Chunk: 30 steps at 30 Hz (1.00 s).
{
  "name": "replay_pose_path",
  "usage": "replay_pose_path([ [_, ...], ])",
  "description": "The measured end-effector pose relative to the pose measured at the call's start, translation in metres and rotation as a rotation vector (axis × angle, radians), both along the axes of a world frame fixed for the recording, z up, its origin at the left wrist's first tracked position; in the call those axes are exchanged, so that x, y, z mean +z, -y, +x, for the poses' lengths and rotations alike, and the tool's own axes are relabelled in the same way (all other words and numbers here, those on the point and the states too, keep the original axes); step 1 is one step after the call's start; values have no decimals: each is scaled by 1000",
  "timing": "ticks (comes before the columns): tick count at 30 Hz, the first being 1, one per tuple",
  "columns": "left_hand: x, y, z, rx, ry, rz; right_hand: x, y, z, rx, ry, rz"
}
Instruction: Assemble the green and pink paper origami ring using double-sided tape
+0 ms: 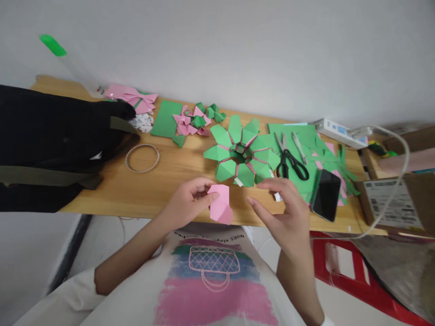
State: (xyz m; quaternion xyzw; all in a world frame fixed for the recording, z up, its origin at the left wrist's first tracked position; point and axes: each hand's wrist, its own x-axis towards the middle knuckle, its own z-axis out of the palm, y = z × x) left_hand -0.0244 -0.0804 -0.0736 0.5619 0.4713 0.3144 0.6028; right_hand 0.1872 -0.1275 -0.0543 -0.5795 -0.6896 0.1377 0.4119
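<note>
My left hand (193, 201) pinches a folded pink paper piece (220, 203) between thumb and fingers, just over the table's front edge. To its right, my right hand (283, 208) is raised with thumb and forefinger apart and nothing visible between them. Beyond both hands lies a green paper flower (253, 174), a ring of green petals with pink folds round an open centre. A small white tab (238, 182) shows on the flower's near petal. Another small white piece (277, 197) is partly hidden behind my right fingers.
Black-handled scissors (287, 158), a utility knife (299, 147) and a phone (326, 194) lie on green sheets at right. Behind them is a power strip (341, 132). At left are a tape roll (142, 158), a black bag (57, 149) and pink and green scraps (192, 121).
</note>
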Motion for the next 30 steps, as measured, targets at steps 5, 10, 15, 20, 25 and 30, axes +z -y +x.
replay_pose_path([
  [5, -5, -8, 3, 18, -6, -21, -11, -17, 11, 23, 381, 105],
  [10, -7, -15, 7, 9, -5, -58, -15, -25, 7, 75, 360, 117],
  [15, -6, -18, 8, -28, 8, -79, -13, -28, 7, 120, 341, 118],
  [20, -5, -21, 8, -56, -8, -69, -13, -30, 6, 117, 346, 112],
  [25, -5, -21, 7, -61, 8, -91, -7, -21, 3, 97, 238, 80],
  [30, -4, -20, 7, -94, 36, -132, 5, 2, -2, -62, -213, -205],
])
